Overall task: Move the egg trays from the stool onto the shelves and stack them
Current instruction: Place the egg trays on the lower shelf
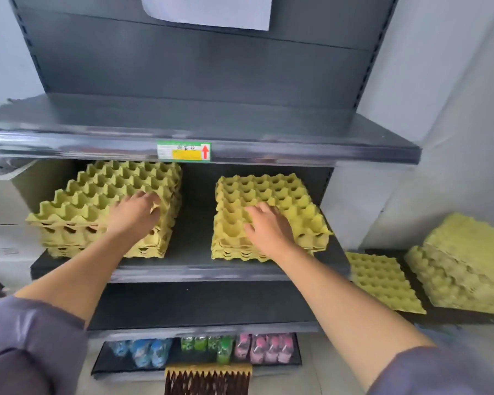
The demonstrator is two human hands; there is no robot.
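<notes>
Yellow-green moulded-pulp egg trays (382, 280) lie on the dark stool (451, 317), low beyond the right end of the grey metal shelf (188, 269), so the right hand (265, 226) is the nearer one. This hand lies flat with spread fingers on the right stack (268, 192) near the shelf's front edge. The left hand (134, 212) rests on the left stack (103, 189) with bent fingers; whether it grips, I cannot tell.

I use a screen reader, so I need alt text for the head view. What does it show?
A person's left hand rests on the left stack of yellow egg trays and the right hand lies flat on the right stack, both stacks on a dark middle shelf. More trays lie at lower right, off the shelves.
</notes>
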